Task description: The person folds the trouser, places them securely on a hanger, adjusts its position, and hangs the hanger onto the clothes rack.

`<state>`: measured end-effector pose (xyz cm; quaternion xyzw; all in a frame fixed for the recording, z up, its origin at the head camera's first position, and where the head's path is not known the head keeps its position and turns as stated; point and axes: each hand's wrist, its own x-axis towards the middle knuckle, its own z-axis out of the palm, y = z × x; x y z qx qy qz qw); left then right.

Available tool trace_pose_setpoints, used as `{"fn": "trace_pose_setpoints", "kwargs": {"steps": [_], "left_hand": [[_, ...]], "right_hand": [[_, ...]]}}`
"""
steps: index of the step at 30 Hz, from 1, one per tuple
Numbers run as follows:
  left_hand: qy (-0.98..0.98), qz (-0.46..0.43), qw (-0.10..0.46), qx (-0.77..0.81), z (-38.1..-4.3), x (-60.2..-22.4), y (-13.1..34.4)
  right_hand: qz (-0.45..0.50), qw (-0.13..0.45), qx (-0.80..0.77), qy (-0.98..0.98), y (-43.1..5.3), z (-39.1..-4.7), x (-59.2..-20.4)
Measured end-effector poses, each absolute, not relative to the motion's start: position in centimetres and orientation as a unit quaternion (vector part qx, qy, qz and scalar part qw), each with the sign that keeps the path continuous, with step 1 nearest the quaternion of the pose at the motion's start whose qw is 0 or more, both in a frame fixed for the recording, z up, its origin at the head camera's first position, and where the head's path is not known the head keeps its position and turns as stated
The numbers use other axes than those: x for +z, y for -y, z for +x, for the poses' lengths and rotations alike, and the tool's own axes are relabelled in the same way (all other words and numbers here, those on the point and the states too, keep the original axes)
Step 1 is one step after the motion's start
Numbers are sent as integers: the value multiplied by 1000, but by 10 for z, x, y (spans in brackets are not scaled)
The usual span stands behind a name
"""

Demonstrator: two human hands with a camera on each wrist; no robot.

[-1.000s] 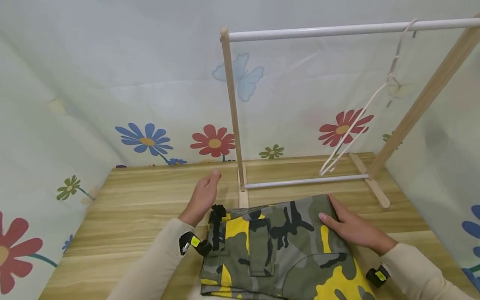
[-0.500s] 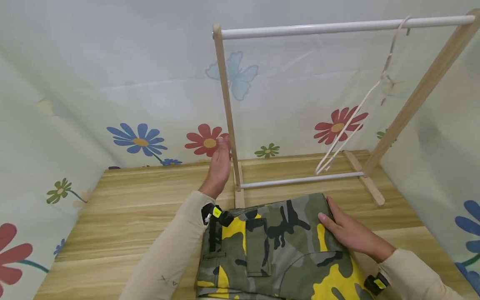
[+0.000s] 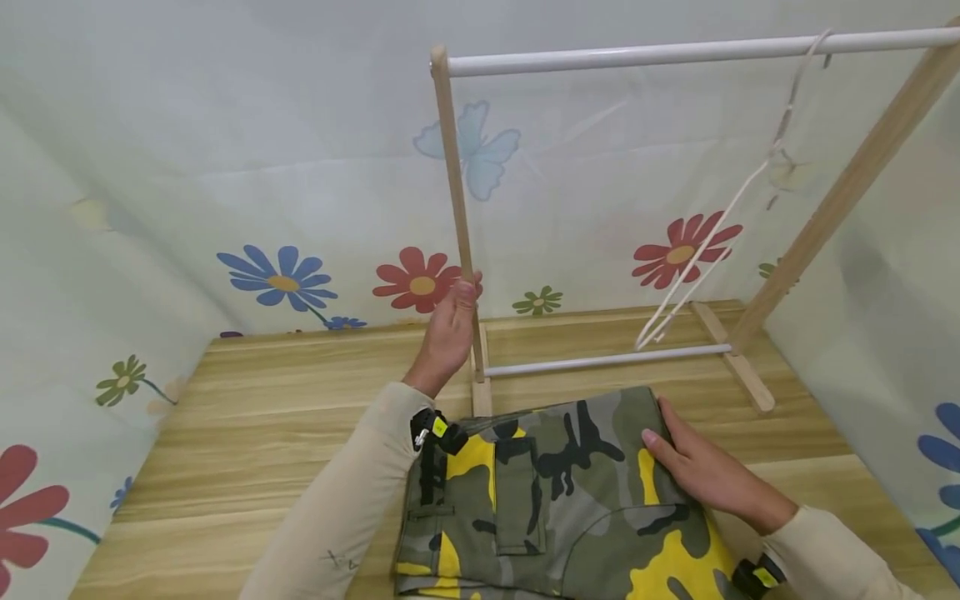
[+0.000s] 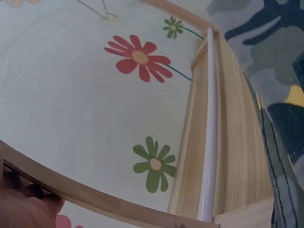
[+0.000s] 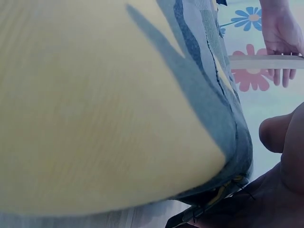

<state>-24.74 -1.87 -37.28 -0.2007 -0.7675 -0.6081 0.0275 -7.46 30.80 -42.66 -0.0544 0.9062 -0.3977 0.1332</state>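
Observation:
Folded camouflage trousers (image 3: 585, 483) in green, grey, black and yellow lie at the front of the wooden tabletop. My right hand (image 3: 705, 471) holds their right edge, thumb on top and fingers tucked under the side. Up close in the right wrist view, the trousers (image 5: 118, 118) fill most of the picture. My left hand (image 3: 448, 329) grips the left wooden post (image 3: 452, 175) of a small clothes rack, thumb in front. The left wrist view shows fingers of the left hand (image 4: 26, 209) at that post (image 4: 95, 197).
A white hanger (image 3: 738, 200) hangs from the rack's white top rail (image 3: 615, 57), towards the right end. A lower white rail (image 3: 600, 361) joins the rack's feet just behind the trousers. Flower-printed walls (image 3: 300, 125) enclose the tabletop (image 3: 285, 400).
My left hand has moved up and forward from beside the trousers and taken hold of the rack's left post. The right hand stays at the trousers' edge.

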Motion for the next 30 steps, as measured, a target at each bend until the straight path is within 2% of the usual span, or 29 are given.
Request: {"fn": "trace_pose_setpoints", "kwargs": {"steps": [9,24,30], "left_hand": [[775,-227,28,-589,-246,-374,18],[774,-221,27,-594,-248,-373,24],[774,-223,21,-592,-250,-374,24]], "right_hand": [[-44,141,-388,-910,-312,-70,-420],[-19,150,-395,-906,-318,-65,-376],[-18,128,-381,-916,-320,-64,-358]]}}
